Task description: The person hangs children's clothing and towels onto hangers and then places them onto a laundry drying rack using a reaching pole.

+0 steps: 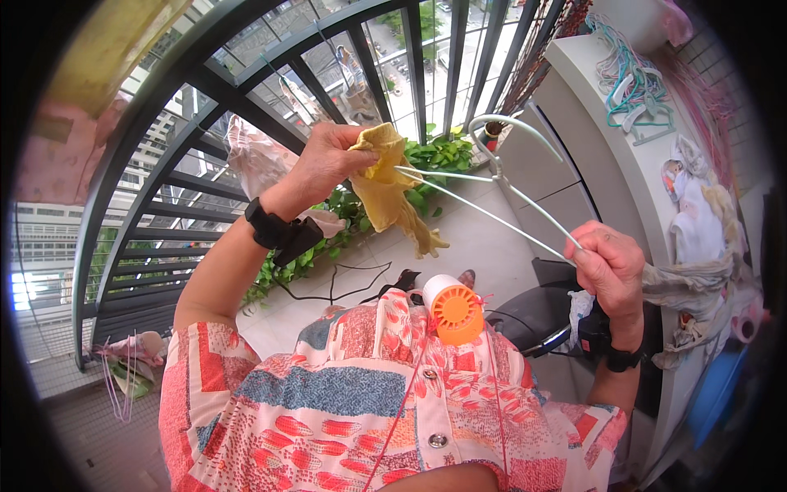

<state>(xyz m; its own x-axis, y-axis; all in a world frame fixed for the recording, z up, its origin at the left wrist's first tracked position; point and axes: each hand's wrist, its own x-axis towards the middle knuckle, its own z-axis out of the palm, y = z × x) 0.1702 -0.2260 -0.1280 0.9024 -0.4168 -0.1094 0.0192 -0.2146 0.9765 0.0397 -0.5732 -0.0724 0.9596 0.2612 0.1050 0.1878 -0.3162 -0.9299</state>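
Pinched in my left hand [335, 154] is a small yellow cloth garment [381, 190], held up in front of the balcony railing. One corner of a pale wire clothes hanger [492, 175] reaches into the garment's upper opening. My right hand [605, 264] grips the hanger's opposite corner, and its hook points up and away from me. The garment's lower part hangs loose, with a frayed-looking or fringed end. What lies inside the cloth around the hanger tip is hidden.
A dark metal railing [230, 92] curves ahead, with garments [255, 154] hung along it. Leafy plants [439, 160] line its foot. On the right, a white counter [621, 117] holds tangled hangers [636, 80] and damp-looking clothes [698, 221]. An orange-and-white neck fan [455, 307] hangs at my chest.
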